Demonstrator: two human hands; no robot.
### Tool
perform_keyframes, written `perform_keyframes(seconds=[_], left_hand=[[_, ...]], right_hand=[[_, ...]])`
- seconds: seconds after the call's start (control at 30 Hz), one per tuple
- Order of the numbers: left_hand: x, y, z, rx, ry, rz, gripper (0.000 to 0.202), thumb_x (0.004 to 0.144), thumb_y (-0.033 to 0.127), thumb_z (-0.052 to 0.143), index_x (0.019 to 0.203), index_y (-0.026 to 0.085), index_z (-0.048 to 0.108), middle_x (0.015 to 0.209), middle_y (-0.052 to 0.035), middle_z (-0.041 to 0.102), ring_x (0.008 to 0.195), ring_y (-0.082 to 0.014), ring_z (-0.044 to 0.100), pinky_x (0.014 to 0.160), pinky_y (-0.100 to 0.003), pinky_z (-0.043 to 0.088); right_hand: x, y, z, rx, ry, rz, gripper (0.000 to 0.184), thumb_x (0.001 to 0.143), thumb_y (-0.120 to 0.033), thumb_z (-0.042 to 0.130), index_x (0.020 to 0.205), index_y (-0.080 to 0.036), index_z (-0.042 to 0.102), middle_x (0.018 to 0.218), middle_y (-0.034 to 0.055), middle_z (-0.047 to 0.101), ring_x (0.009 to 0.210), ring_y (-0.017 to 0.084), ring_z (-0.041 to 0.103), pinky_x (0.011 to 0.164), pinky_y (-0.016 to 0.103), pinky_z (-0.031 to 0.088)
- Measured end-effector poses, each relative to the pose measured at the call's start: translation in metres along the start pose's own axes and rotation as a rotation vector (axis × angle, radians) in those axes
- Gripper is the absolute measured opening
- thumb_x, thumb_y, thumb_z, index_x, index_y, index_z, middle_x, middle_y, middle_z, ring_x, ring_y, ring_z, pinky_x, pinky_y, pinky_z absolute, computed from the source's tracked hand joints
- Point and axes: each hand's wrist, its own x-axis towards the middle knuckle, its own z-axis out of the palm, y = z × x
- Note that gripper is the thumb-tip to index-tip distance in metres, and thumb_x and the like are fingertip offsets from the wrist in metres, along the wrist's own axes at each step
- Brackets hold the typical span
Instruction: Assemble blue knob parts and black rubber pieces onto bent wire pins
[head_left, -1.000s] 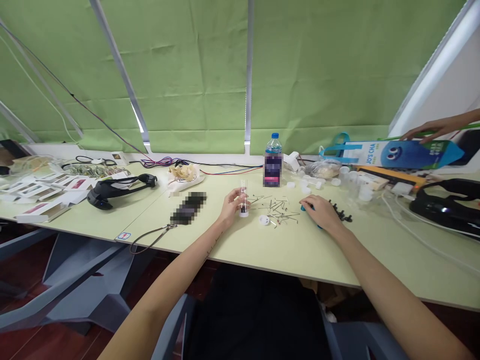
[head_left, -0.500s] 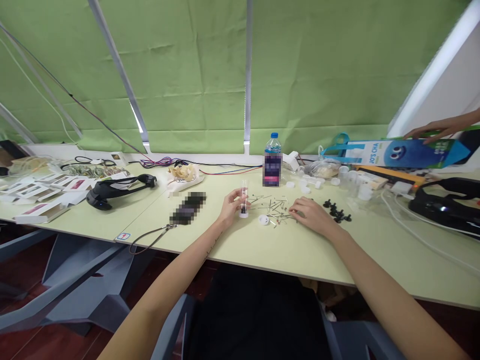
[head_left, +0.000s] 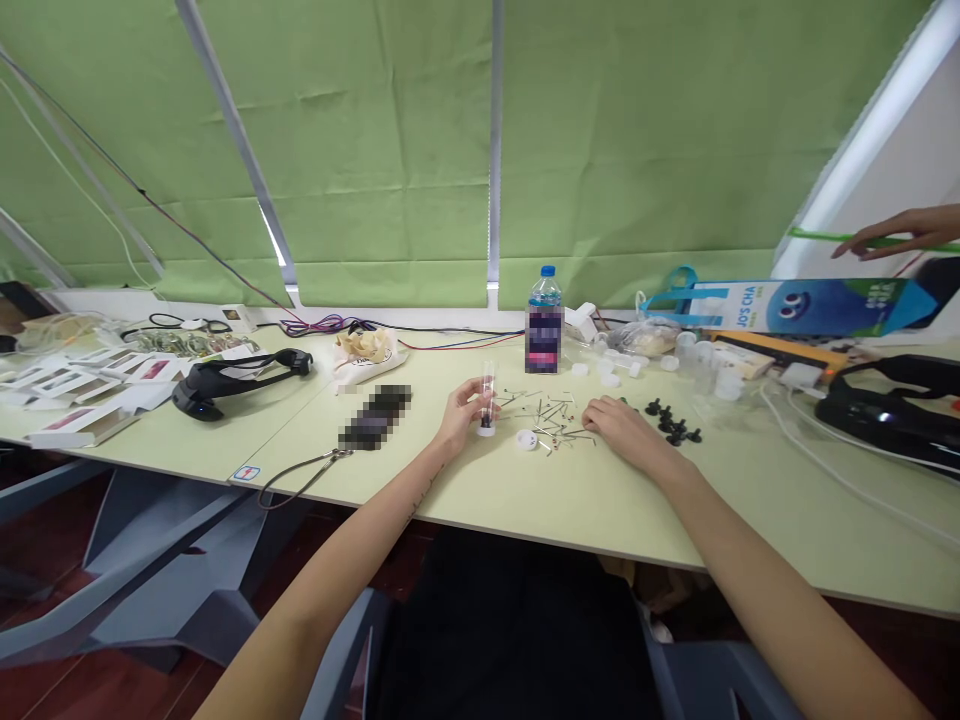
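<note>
My left hand (head_left: 465, 412) is closed around a clear plastic tube (head_left: 488, 385), which stands upright with its white end on the table and small dark pieces near the bottom. My right hand (head_left: 622, 430) rests on the table at the right edge of a scatter of thin metal hex keys (head_left: 553, 412). Its fingers are curled together, and whatever lies under the fingertips is hidden. Between the hands, a small white round cap (head_left: 526, 440) lies with tiny bits in it. Just right of my right hand sit several black thumb screws (head_left: 679, 425).
A bottle with a blue cap (head_left: 545, 320) stands behind the hex keys. White caps (head_left: 611, 380) and clear tubes (head_left: 705, 365) lie to the right. Left are a blurred dark phone-like object (head_left: 375, 418) and a black headset (head_left: 225, 385). Another person's hand (head_left: 900, 232) hovers above a blue bag (head_left: 817, 305).
My right hand has drawn slightly right, its fingertips off the hex keys they were touching. My left hand stays put with the tube. The other person's hand has lifted off the blue bag.
</note>
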Motion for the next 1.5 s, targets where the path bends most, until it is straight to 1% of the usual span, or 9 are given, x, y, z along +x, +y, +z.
perform_keyframes(seconds=[0.2,0.33,0.43,0.57,0.67,0.97,1.17,1.33,1.5], left_hand=[[0.001,-0.002,-0.001,-0.004,0.006,-0.003,0.039,0.074,0.036,0.070,0.108,0.018,0.061,0.093,-0.0043,0.058,0.068,-0.0143,0.064,0.066,-0.031,0.051],[0.001,-0.002,-0.001,-0.003,0.009,-0.005,0.040,0.073,0.036,0.070,0.108,0.018,0.061,0.093,-0.0040,0.058,0.068,-0.0142,0.064,0.066,-0.030,0.051],[0.001,-0.002,-0.001,-0.001,0.006,-0.005,0.041,0.073,0.036,0.070,0.108,0.018,0.061,0.093,-0.0042,0.058,0.068,-0.0140,0.063,0.066,-0.030,0.051],[0.000,-0.002,-0.001,0.001,0.000,-0.001,0.041,0.073,0.036,0.070,0.109,0.018,0.060,0.093,-0.0045,0.058,0.069,-0.0143,0.063,0.066,-0.030,0.052],[0.000,-0.001,0.000,0.004,-0.006,0.001,0.041,0.074,0.036,0.069,0.110,0.018,0.060,0.092,-0.0044,0.058,0.069,-0.0147,0.063,0.066,-0.031,0.052],[0.000,-0.001,0.000,0.007,0.000,0.006,0.040,0.074,0.035,0.069,0.110,0.019,0.060,0.091,-0.0036,0.057,0.068,-0.0149,0.064,0.065,-0.031,0.052],[0.000,-0.001,0.000,0.008,0.005,0.007,0.041,0.074,0.036,0.069,0.109,0.018,0.060,0.092,-0.0046,0.059,0.068,-0.0151,0.064,0.065,-0.031,0.052],[0.000,0.000,0.000,0.014,0.003,0.006,0.041,0.074,0.036,0.069,0.109,0.018,0.060,0.092,-0.0045,0.058,0.068,-0.0150,0.063,0.065,-0.031,0.052],[0.000,-0.001,0.000,0.019,-0.001,0.007,0.040,0.074,0.036,0.069,0.109,0.018,0.060,0.093,-0.0046,0.057,0.069,-0.0150,0.063,0.065,-0.030,0.052]], right_hand=[[0.000,-0.002,-0.006,0.026,0.013,0.006,0.024,0.092,-0.031,0.053,0.110,-0.017,0.058,0.111,0.0066,0.060,0.092,0.017,0.061,0.079,0.037,0.052],[-0.001,-0.006,-0.015,0.051,-0.036,-0.053,0.019,0.092,-0.031,0.052,0.102,-0.016,0.061,0.102,0.0048,0.063,0.087,0.016,0.061,0.078,0.036,0.052],[-0.002,-0.008,-0.016,0.055,-0.061,-0.062,0.019,0.092,-0.030,0.052,0.103,-0.016,0.061,0.103,0.0049,0.063,0.087,0.016,0.061,0.078,0.036,0.052],[0.000,-0.010,-0.010,0.054,-0.055,-0.020,0.024,0.092,-0.031,0.053,0.111,-0.017,0.058,0.111,0.0068,0.060,0.092,0.017,0.061,0.079,0.037,0.052],[0.000,-0.014,-0.008,0.067,-0.048,0.020,0.025,0.092,-0.031,0.053,0.112,-0.017,0.057,0.113,0.0071,0.060,0.093,0.018,0.061,0.080,0.038,0.052],[-0.005,-0.017,-0.015,0.103,0.042,0.194,0.021,0.094,-0.031,0.050,0.106,-0.017,0.058,0.099,0.0044,0.062,0.078,0.013,0.061,0.070,0.031,0.053],[0.000,-0.020,-0.016,0.120,0.084,0.124,0.020,0.093,-0.030,0.050,0.106,-0.017,0.059,0.104,0.0052,0.062,0.087,0.016,0.061,0.077,0.035,0.051],[0.000,-0.020,-0.017,0.120,0.094,0.089,0.018,0.094,-0.029,0.049,0.101,-0.016,0.060,0.099,0.0042,0.063,0.086,0.015,0.061,0.077,0.035,0.051],[0.000,-0.019,-0.016,0.125,0.096,0.082,0.018,0.093,-0.029,0.050,0.102,-0.017,0.060,0.101,0.0046,0.063,0.086,0.015,0.061,0.077,0.035,0.052]])
